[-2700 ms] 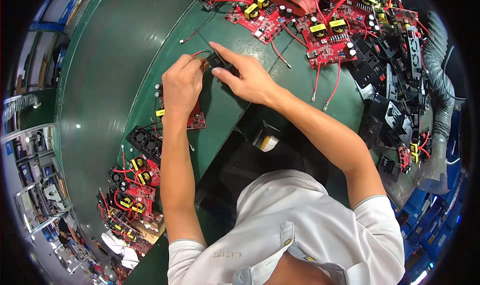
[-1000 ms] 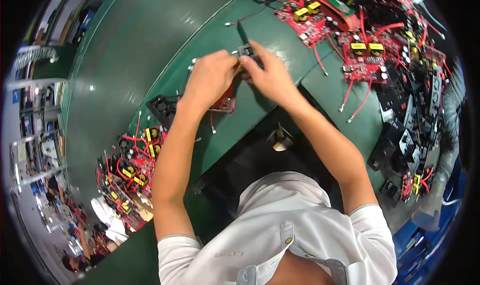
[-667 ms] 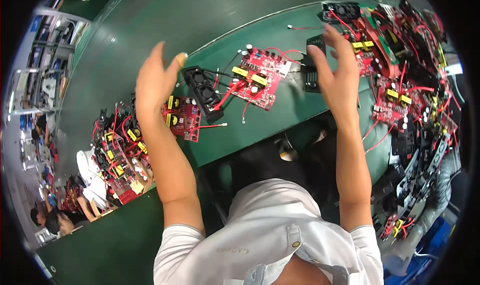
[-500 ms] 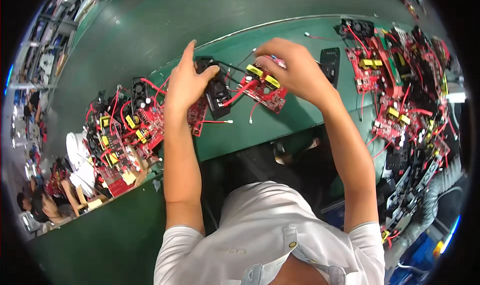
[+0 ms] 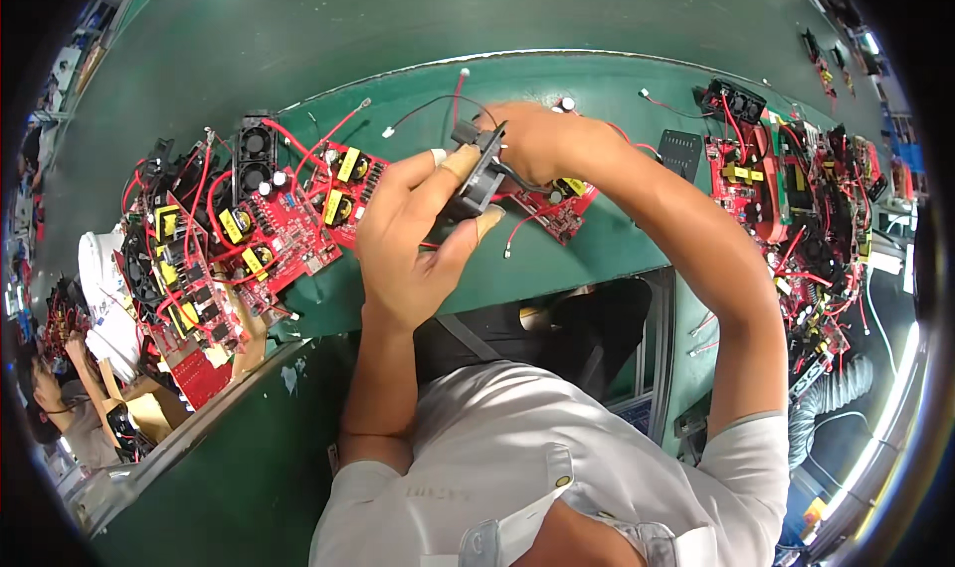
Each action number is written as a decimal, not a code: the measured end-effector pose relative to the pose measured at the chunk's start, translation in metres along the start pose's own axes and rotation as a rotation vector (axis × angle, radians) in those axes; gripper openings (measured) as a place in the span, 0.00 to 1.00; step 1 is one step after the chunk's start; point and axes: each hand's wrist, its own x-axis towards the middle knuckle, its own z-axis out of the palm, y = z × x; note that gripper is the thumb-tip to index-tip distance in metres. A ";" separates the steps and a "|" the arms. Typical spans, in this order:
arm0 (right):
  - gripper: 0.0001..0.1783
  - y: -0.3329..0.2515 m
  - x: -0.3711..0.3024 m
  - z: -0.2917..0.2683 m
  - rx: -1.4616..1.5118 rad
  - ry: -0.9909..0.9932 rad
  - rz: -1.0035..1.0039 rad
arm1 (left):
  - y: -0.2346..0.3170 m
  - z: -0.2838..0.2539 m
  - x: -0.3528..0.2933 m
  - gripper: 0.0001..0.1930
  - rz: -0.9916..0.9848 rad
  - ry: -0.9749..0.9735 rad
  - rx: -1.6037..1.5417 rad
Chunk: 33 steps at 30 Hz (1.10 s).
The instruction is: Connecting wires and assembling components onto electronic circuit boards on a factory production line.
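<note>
My left hand (image 5: 413,234) grips a black fan housing (image 5: 482,179), tilted up on edge above the bench, with the thumb on its near side and the fingers over its upper part. Against the housing's right side, my right hand (image 5: 527,144) is closed with its fingers curled; the housing hides the fingertips and whatever they hold. A black cable loops from the housing below that hand. Partly covered by my right hand and forearm, a red circuit board (image 5: 562,219) with yellow-wrapped parts lies on the green bench. Thin leads with white plugs stick out around it.
Red circuit boards (image 5: 288,239) with wires and black fans (image 5: 257,149) crowd the left side. More boards (image 5: 736,174) are piled at the right. A flat black panel (image 5: 680,154) lies beside that pile. A grey flexible duct (image 5: 831,403) stands at the lower right.
The black housing has been lifted and tipped on edge in my left hand. My right hand has moved left from above the board to the housing. The view has shifted somewhat.
</note>
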 end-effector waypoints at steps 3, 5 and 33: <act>0.11 0.021 0.000 0.008 0.018 0.175 -0.343 | -0.010 0.004 0.000 0.28 0.073 0.045 -0.070; 0.08 0.018 -0.001 0.002 0.270 0.106 -0.300 | -0.012 0.000 -0.001 0.29 0.012 0.029 -0.046; 0.09 -0.052 -0.074 0.165 0.121 1.040 -0.004 | -0.006 0.089 0.084 0.26 -0.389 -0.692 -0.424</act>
